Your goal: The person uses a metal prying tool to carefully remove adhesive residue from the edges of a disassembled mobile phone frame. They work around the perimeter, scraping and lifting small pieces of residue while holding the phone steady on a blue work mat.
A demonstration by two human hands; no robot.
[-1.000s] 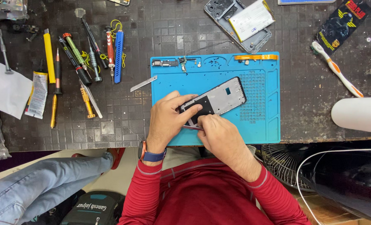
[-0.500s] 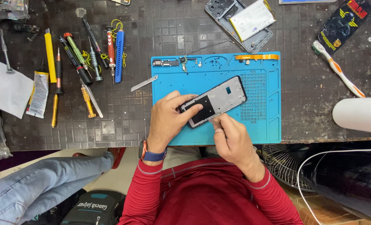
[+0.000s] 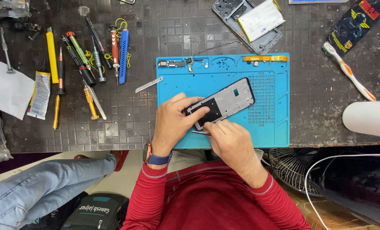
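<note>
Across the upper left of the frame sits a scatter of hand tools: a yellow utility knife point(image 3: 51, 55), a green-handled screwdriver point(image 3: 77, 47), a blue pry tool point(image 3: 123, 56) and a small metal spudger point(image 3: 148, 84) just off the mat's edge. Top centre has an opened phone back shell point(image 3: 249, 19) with its battery showing, and a toothbrush point(image 3: 348, 70) lies over at the right, well apart from the work. Nothing blocks the view of the blue silicone repair mat point(image 3: 275, 123), which carries small loose parts along its top strip.

On the mat's middle lies the phone frame point(image 3: 224, 104), tilted, silver-grey inside with a black patch at its lower-left end and a dark rim. My left hand point(image 3: 173, 121) presses down on that lower-left end, fingers spread over it. My right hand point(image 3: 226, 138) is pinched around thin metal tweezers point(image 3: 200, 133) right at the frame's lower edge.
</note>
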